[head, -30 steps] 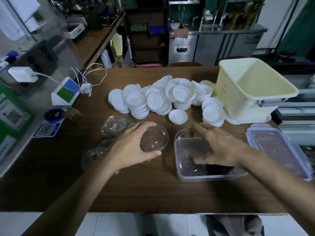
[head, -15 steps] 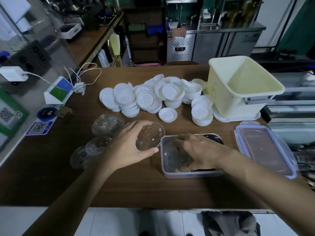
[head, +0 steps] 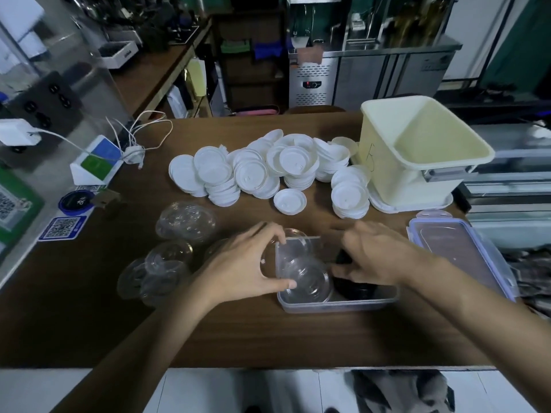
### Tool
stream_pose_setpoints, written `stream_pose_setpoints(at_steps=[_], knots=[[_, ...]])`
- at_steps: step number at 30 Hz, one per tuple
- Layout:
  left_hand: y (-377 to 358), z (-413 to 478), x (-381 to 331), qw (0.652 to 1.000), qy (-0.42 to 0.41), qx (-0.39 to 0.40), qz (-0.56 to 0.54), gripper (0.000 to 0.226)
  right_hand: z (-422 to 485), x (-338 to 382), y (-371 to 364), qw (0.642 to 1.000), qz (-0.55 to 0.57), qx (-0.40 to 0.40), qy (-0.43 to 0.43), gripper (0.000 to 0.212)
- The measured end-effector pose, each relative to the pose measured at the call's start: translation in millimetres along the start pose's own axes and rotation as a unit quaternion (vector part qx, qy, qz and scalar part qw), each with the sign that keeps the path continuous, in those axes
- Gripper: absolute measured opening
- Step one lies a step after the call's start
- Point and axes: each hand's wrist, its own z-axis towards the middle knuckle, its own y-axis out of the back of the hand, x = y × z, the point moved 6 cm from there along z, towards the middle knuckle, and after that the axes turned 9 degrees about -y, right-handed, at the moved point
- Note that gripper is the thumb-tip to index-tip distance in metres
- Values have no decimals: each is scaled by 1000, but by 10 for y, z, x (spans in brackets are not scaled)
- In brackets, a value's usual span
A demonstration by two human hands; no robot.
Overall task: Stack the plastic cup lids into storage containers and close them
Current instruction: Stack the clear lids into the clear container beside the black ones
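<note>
Clear dome lids point(head: 185, 222), four or five loose, lie toward the counter's point(head: 268, 338) left edge. The left hand point(head: 238, 263), the nearer one, grips one more dome lid point(head: 280, 254) at the left wall of the single clear container point(head: 337, 304), whose long axis runs along the front edge. The right hand point(head: 375, 257) reaches into its right end, too blurred to tell its grip. One blue-rimmed cover point(head: 456, 251) lies rightward; white lids point(head: 253, 174) heap beyond, uncounted.

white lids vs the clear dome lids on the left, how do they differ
The white lids are opaque and nearly flat; the clear dome lids are see-through and bulge upward. The white lids form a large heap at the far middle; the clear dome lids are few and lie nearer, at left. Both are round and lie on the wooden table.
</note>
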Motion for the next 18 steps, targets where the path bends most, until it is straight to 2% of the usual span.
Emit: stream_pose_setpoints(at_steps=[3, 8, 18], knots=[[-122, 110, -116, 999, -42, 26, 2, 63, -42, -125, 40, 999, 5, -30, -18, 53], [-261, 243, -241, 993, -108, 40, 23, 62, -160, -184, 79, 997, 38, -61, -8, 40], [-360, 272, -188, 991, -97, 95, 18, 65, -162, -241, 37, 995, 65, -71, -10, 40]])
